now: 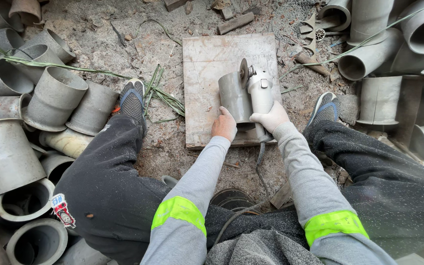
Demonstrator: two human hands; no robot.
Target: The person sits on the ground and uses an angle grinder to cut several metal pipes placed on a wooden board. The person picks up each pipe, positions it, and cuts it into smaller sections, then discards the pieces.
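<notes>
Left hand [224, 125], bare, is closed around the near end of a short grey pipe section [235, 100] that lies on a square wooden board [207, 64] set on the dusty ground between the person's two shoes. Right hand [271, 118], in a pale glove, is wrapped fully round the body of a grey angle grinder [260, 93], whose disc [244, 72] stands upright at the far right edge of the pipe; whether the disc touches the rim or sits just beside it cannot be told from this view. The grinder's cable [258, 167] trails back toward the person, passing between the knees. To do this well, I would judge that the pipe must be pressed flat to the board so it cannot roll left, with the bare fingers kept at the near end, well apart from the disc. The grinder looks best held steady and level, letting the disc work at the rim with light pressure instead of being forced. The cable should stay behind the tool, away from the disc's line. An ungloved hand this near a cutting disc is the chief risk. Heaps of similar grey pipe pieces [55, 98] lie on the left, more of them [379, 98] on the far right, and loose wood scraps [235, 22] lie beyond the board.
</notes>
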